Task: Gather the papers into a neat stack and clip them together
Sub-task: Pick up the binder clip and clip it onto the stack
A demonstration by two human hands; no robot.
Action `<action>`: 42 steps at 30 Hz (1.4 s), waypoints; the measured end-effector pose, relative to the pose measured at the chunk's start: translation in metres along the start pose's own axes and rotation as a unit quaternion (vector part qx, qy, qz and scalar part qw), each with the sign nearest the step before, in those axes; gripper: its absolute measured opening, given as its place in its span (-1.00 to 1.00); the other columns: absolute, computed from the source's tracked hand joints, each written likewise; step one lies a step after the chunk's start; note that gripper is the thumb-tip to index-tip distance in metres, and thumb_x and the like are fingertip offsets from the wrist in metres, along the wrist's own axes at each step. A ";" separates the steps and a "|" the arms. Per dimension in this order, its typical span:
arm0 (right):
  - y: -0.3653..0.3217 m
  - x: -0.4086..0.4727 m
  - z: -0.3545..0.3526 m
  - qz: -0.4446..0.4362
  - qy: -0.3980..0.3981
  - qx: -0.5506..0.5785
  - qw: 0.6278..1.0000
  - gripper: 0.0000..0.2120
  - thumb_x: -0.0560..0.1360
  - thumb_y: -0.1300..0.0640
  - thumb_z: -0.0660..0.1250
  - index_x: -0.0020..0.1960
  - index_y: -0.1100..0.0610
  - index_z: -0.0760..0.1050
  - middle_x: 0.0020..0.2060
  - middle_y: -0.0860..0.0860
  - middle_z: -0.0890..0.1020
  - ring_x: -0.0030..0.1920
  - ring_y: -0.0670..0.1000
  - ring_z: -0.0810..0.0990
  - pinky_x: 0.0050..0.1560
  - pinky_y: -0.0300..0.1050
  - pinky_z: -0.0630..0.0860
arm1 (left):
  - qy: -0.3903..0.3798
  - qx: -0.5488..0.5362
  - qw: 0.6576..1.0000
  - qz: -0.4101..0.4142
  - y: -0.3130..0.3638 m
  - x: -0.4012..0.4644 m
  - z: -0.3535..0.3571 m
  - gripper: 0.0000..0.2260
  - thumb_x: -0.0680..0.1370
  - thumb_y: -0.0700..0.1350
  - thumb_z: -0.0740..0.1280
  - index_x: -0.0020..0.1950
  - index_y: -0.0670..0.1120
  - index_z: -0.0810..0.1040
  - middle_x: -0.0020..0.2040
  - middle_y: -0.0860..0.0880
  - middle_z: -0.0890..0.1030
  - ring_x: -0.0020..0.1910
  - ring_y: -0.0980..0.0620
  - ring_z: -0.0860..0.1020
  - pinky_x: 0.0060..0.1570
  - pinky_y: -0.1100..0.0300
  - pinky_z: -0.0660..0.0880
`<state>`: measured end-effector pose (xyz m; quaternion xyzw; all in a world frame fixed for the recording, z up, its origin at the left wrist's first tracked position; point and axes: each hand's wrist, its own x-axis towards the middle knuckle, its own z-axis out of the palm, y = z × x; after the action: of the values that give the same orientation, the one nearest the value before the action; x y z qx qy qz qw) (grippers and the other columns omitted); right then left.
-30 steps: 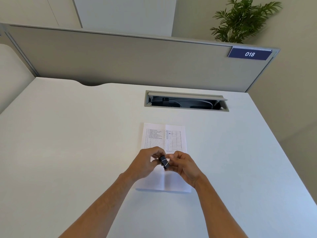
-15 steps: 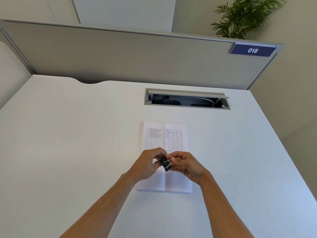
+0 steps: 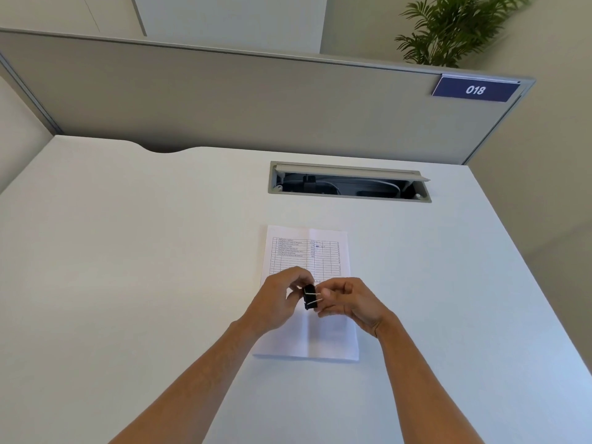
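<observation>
A stack of white papers (image 3: 323, 341) with a printed table on the top sheet lies flat on the white desk (image 3: 128, 283), its edges lined up. Above the stack's middle I hold a black binder clip (image 3: 309, 297) with silver wire handles. My left hand (image 3: 278, 302) grips the clip's black body. My right hand (image 3: 347, 302) pinches the wire handles. The clip is off the papers and both hands hide the stack's middle.
An open cable tray (image 3: 350, 182) is sunk into the desk beyond the papers. A grey partition (image 3: 224, 100) with a blue "018" sign (image 3: 475, 89) closes the far edge. A potted plant (image 3: 455, 30) stands behind it. The desk's right edge drops off.
The clip has turned slightly in my fingers, so its wire handles now point right toward my right hand. The hands stay over the papers, which have not moved.
</observation>
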<state>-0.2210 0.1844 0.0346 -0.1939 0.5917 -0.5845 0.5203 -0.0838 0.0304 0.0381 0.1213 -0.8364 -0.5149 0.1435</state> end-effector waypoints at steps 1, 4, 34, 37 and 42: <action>0.003 0.001 0.000 -0.019 0.037 0.009 0.999 -0.66 0.40 0.07 0.52 0.06 0.28 0.63 -0.03 0.29 0.69 -0.01 0.23 0.68 0.01 0.04 0.61 | 0.034 -0.006 0.999 -0.012 -0.001 0.001 0.001 -0.75 0.49 -0.42 0.34 0.02 -0.11 0.58 -0.06 0.09 0.63 -0.04 0.17 0.60 0.00 0.31 0.51; 0.014 0.003 0.001 -0.077 0.184 -0.005 0.980 -0.80 0.47 0.09 0.45 0.03 0.17 0.63 -0.01 0.12 0.72 0.08 0.10 0.67 0.09 -0.05 0.59 | 0.130 0.051 0.987 -0.082 -0.013 0.006 0.001 -0.75 0.50 -0.33 0.39 0.14 -0.12 0.58 0.12 0.00 0.61 0.13 0.03 0.57 0.17 0.12 0.48; 0.081 0.039 0.011 -0.103 0.406 -0.351 0.838 -0.62 0.60 -0.09 0.17 0.36 0.05 0.34 0.32 -0.01 0.46 0.37 0.01 0.37 0.35 0.05 0.39 | 0.096 0.199 0.891 -0.396 -0.024 0.034 0.021 -0.41 0.51 -0.05 0.37 0.49 -0.09 0.23 0.37 -0.16 0.41 0.37 -0.20 0.33 0.24 -0.09 0.36; 0.080 0.040 0.011 -0.104 0.406 -0.358 0.834 -0.61 0.60 -0.08 0.17 0.36 0.07 0.34 0.33 0.01 0.46 0.38 0.02 0.37 0.35 0.08 0.39 | 0.121 0.170 0.881 -0.425 -0.024 0.044 0.012 -0.40 0.51 -0.06 0.38 0.48 -0.13 0.22 0.31 -0.19 0.45 0.33 -0.22 0.38 0.20 -0.09 0.40; 0.080 0.040 0.011 -0.098 0.407 -0.355 0.836 -0.59 0.61 -0.06 0.19 0.39 0.09 0.35 0.36 0.01 0.46 0.41 0.02 0.35 0.38 0.04 0.36 | 0.142 0.105 0.861 -0.476 -0.027 0.056 0.003 -0.39 0.49 -0.02 0.40 0.44 -0.18 0.24 0.30 -0.20 0.48 0.30 -0.24 0.44 0.24 -0.11 0.46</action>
<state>-0.1967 0.1650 -0.0504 -0.1670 0.8950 -0.4080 0.0683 -0.1358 0.0016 0.0192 0.5914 -0.6964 -0.4063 -0.0153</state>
